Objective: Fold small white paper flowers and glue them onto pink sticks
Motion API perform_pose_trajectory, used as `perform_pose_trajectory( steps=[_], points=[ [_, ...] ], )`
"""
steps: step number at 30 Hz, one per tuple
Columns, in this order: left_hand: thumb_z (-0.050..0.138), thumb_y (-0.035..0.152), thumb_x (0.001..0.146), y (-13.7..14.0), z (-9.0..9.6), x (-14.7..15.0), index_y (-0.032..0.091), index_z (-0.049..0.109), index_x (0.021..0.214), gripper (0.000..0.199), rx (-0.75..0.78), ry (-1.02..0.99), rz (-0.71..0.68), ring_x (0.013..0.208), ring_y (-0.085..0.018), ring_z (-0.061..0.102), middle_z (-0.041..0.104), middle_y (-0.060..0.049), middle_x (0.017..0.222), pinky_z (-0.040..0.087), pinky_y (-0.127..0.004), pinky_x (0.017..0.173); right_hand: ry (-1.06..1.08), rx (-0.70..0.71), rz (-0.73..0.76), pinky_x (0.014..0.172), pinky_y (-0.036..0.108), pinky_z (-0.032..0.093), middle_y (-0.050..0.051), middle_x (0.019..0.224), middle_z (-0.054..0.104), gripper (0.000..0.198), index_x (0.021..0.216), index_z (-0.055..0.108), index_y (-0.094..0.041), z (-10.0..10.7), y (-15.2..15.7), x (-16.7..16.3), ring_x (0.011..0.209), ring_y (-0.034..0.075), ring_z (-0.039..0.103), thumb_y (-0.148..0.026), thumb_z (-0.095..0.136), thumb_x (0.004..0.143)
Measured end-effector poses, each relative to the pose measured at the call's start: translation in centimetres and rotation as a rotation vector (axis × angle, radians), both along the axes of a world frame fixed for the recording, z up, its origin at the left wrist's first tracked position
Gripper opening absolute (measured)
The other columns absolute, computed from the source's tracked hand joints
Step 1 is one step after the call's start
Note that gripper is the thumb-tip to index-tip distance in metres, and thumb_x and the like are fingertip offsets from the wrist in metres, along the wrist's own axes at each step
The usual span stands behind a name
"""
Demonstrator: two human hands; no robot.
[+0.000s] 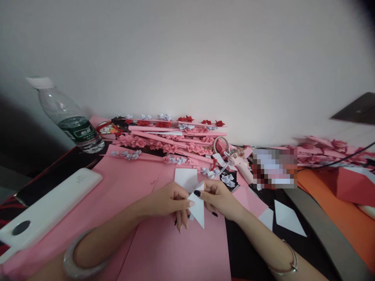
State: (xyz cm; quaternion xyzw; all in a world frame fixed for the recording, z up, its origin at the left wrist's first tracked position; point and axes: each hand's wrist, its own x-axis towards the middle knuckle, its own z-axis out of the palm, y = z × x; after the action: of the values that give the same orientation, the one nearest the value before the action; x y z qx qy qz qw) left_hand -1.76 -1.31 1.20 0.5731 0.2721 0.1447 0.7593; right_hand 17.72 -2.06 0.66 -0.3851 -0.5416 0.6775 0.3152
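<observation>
A white paper piece point(199, 210) is pinched by the left hand point(171, 200) and right hand point(219, 198), both angled inward. Pink sheets point(181, 259) are spread beneath.

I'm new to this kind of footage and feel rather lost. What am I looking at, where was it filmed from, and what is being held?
There is no machine here, just a person's two bare hands. The single picture comes from a head-worn camera looking forward and down. The left hand and right hand together hold a small folded white paper above large pink sheets. Beyond lie paper flowers; to their right is what looks like a glue gun. At the left is a bottle. A pixelated patch hides something I cannot identify.
</observation>
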Motion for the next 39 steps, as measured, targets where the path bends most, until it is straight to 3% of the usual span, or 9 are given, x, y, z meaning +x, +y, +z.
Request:
perform_pose_trajectory(
  steps=[6,12,17,21,23,25,27,34,39],
  points=[
    [0.052,0.031,0.082,0.1,-0.1,-0.3,0.011,0.057,0.064,0.028,-0.055,-0.015,-0.089,0.041,-0.012,0.059,0.066,-0.005,0.055,0.044,-0.018,0.039,0.040,-0.070,0.005,0.026,0.015,0.012,-0.007,0.031,0.044,0.036,0.056,0.047,-0.015,-0.3,0.1,0.0,0.021,0.003,0.031,-0.042,0.053,0.079],
    [0.053,0.028,0.080,0.2,0.2,-0.4,0.011,0.057,0.063,0.025,-0.106,-0.003,-0.128,0.039,-0.013,0.059,0.065,-0.005,0.052,0.043,-0.019,0.038,0.073,-0.059,-0.037,0.028,0.015,0.015,-0.006,0.032,0.047,0.038,0.051,0.046,-0.015,-0.6,0.2,0.1,0.023,0.003,0.033,-0.038,0.053,0.080],
    [0.054,0.031,0.078,0.6,0.3,-0.4,0.010,0.058,0.063,0.027,-0.056,0.003,-0.018,0.031,-0.009,0.052,0.061,-0.003,0.045,0.036,-0.015,0.032,0.076,-0.042,-0.079,0.026,0.015,0.015,-0.001,0.039,0.054,0.043,0.051,0.049,-0.013,-0.5,0.3,0.1,0.023,0.003,0.033,-0.040,0.044,0.085],
    [0.054,0.037,0.076,1.0,0.0,-0.4,0.012,0.052,0.058,0.031,0.049,0.016,0.283,0.025,-0.005,0.040,0.051,0.003,0.035,0.027,-0.014,0.029,0.056,0.056,-0.138,0.027,0.015,0.022,-0.004,0.048,0.055,0.029,0.084,0.050,-0.016,-0.3,-0.3,-0.5,0.025,0.005,0.037,-0.044,0.043,0.084],
    [0.053,0.039,0.077,1.0,-0.1,-0.3,0.013,0.051,0.059,0.032,0.132,0.042,0.400,0.026,-0.004,0.036,0.049,0.004,0.035,0.027,-0.014,0.030,-0.038,0.172,-0.145,0.034,0.017,0.034,-0.005,0.059,0.055,0.038,0.108,0.043,-0.019,-0.2,-0.9,-0.9,0.034,0.006,0.042,-0.037,0.056,0.077],
    [0.050,0.039,0.079,0.8,-0.1,-0.2,0.013,0.051,0.059,0.033,0.202,0.067,0.416,0.028,-0.004,0.036,0.048,0.004,0.037,0.028,-0.014,0.031,-0.173,0.326,-0.152,0.045,0.019,0.039,-0.003,0.069,0.055,0.058,0.121,0.037,-0.022,-0.1,-1.4,-1.3,0.047,0.008,0.047,-0.029,0.065,0.070],
    [0.049,0.038,0.080,0.6,-0.1,-0.1,0.013,0.050,0.059,0.033,0.248,0.093,0.402,0.030,-0.004,0.037,0.048,0.004,0.039,0.029,-0.015,0.033,-0.279,0.430,-0.159,0.050,0.020,0.040,-0.003,0.070,0.052,0.064,0.128,0.034,-0.023,-0.2,-1.8,-1.4,0.052,0.009,0.047,-0.025,0.064,0.071],
    [0.047,0.038,0.083,0.5,-0.4,0.0,0.014,0.050,0.063,0.031,0.263,0.097,0.381,0.032,-0.005,0.038,0.048,0.005,0.042,0.030,-0.016,0.034,-0.363,0.540,-0.103,0.058,0.023,0.044,0.000,0.074,0.059,0.047,0.132,0.034,-0.023,-0.6,-1.5,-1.0,0.056,0.011,0.052,-0.023,0.043,0.086],
    [0.045,0.043,0.084,0.6,-0.4,0.2,0.014,0.050,0.077,0.030,0.265,0.047,0.383,0.036,-0.006,0.047,0.054,0.003,0.051,0.033,-0.017,0.036,-0.353,0.539,-0.140,0.055,0.022,0.044,-0.002,0.058,0.056,0.038,0.127,0.039,-0.019,0.0,-1.6,-0.9,0.049,0.010,0.054,-0.020,0.032,0.090]
  ],
)
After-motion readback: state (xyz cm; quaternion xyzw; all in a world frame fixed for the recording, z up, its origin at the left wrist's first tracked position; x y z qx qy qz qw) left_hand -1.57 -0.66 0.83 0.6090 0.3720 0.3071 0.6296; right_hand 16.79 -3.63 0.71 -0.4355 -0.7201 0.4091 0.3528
